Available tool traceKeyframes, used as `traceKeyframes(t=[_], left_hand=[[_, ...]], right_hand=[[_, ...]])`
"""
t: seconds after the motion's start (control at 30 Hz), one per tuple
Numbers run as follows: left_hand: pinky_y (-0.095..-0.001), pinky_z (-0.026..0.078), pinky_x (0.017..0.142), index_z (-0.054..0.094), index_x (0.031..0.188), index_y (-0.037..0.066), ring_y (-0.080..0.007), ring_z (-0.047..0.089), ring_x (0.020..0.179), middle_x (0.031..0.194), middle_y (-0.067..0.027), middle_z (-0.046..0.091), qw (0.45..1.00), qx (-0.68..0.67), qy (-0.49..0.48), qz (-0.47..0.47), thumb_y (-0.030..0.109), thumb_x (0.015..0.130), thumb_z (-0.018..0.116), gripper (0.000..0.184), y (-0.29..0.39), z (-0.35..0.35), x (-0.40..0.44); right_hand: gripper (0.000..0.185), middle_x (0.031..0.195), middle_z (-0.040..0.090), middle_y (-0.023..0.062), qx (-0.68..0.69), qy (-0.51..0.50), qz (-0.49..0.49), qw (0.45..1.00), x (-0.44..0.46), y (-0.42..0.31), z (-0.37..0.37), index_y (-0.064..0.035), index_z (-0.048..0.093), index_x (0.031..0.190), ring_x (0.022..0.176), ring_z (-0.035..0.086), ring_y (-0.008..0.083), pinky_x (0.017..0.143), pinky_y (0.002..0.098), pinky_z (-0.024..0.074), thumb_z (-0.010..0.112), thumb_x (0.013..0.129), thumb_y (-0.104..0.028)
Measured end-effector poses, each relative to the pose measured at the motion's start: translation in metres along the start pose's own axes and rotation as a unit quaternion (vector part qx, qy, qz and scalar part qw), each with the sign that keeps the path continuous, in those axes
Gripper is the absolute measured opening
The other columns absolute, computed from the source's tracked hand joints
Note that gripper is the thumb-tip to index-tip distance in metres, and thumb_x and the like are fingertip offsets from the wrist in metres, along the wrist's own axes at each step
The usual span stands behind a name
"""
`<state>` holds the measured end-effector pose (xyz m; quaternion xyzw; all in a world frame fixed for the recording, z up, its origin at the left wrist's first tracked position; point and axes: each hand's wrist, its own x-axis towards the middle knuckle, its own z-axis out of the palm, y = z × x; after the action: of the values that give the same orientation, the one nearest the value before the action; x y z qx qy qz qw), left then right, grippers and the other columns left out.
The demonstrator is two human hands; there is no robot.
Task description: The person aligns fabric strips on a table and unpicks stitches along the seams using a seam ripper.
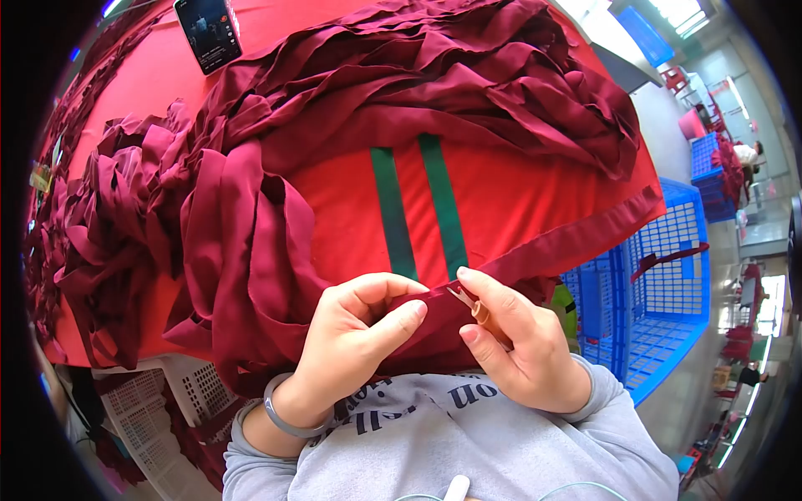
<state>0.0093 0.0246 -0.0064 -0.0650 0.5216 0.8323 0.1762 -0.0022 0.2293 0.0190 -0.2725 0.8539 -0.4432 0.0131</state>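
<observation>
Near the front edge of the red-covered table, my left hand [359, 321] pinches the edge of a dark red fabric strip [576, 238]. Close beside it on the right, my right hand [522, 338] holds a small snipping tool [478, 311] with a tan handle, its pointed metal tips at the strip's edge. The strip runs up to the right across the cloth. Two green strips [443, 200] lie just beyond my hands. Long gathered dark red fabric [401, 79] is heaped behind them and down the left side.
A phone [207, 33] with a lit screen lies at the back left. Blue plastic baskets [668, 326] stand right of the table, one with a red strip over it. White baskets [142, 417] are below left. A person [746, 154] is far off at the right.
</observation>
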Motion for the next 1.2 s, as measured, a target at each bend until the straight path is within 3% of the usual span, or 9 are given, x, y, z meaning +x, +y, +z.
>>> traceKeyframes(t=[0.07, 0.17, 0.27, 0.8, 1.2], left_hand=[[-0.0159, 0.045, 0.066, 0.066, 0.106, -0.003, -0.0008, 0.057, 0.077, 0.090, 0.0005, 0.067, 1.000, -0.011, 0.007, 0.001, 0.001, 0.093, 0.065, 0.014, -0.004, -0.002, 0.000], [-0.0153, 0.044, 0.064, 0.066, 0.105, -0.003, -0.0003, 0.056, 0.076, 0.089, 0.0009, 0.067, 0.999, -0.029, 0.020, 0.007, 0.000, 0.092, 0.065, 0.013, -0.006, -0.001, -0.001], [-0.0150, 0.043, 0.062, 0.066, 0.104, -0.002, 0.0000, 0.056, 0.074, 0.087, 0.0012, 0.066, 0.999, -0.027, 0.025, 0.007, 0.000, 0.092, 0.065, 0.013, -0.005, 0.000, -0.002], [-0.0154, 0.039, 0.057, 0.065, 0.104, -0.003, 0.0006, 0.052, 0.069, 0.084, 0.0019, 0.063, 0.999, -0.026, 0.025, 0.037, -0.003, 0.092, 0.063, 0.012, -0.008, 0.004, -0.003], [-0.0160, 0.043, 0.059, 0.067, 0.101, -0.003, -0.0002, 0.055, 0.070, 0.083, 0.0018, 0.065, 0.999, 0.012, 0.024, 0.027, -0.001, 0.091, 0.066, 0.010, -0.009, 0.010, -0.005]], right_hand=[[0.048, 0.082, 0.063, 0.0133, -0.018, -0.019, -0.002, 1.000, -0.003, -0.001, 0.000, 0.0091, 0.050, 0.134, 0.065, 0.061, 0.0215, 0.065, 0.0295, 0.0510, 0.064, 0.091, -0.004], [0.047, 0.082, 0.065, 0.0141, -0.063, -0.032, 0.005, 0.998, -0.009, -0.002, 0.002, 0.0096, 0.052, 0.133, 0.066, 0.064, 0.0235, 0.062, 0.0307, 0.0516, 0.065, 0.089, -0.002], [0.047, 0.082, 0.067, 0.0080, -0.098, -0.014, -0.015, 0.995, -0.012, 0.001, 0.007, 0.0077, 0.056, 0.130, 0.064, 0.065, 0.0209, 0.055, 0.0306, 0.0520, 0.067, 0.087, -0.010], [0.044, 0.084, 0.068, 0.0100, -0.095, -0.013, -0.018, 0.995, -0.013, 0.005, 0.010, 0.0085, 0.057, 0.128, 0.066, 0.067, 0.0222, 0.057, 0.0313, 0.0522, 0.065, 0.089, -0.010], [0.044, 0.087, 0.069, 0.0123, -0.076, -0.001, -0.006, 0.997, -0.011, 0.003, 0.011, 0.0091, 0.056, 0.128, 0.069, 0.069, 0.0247, 0.059, 0.0322, 0.0544, 0.066, 0.089, -0.009]])
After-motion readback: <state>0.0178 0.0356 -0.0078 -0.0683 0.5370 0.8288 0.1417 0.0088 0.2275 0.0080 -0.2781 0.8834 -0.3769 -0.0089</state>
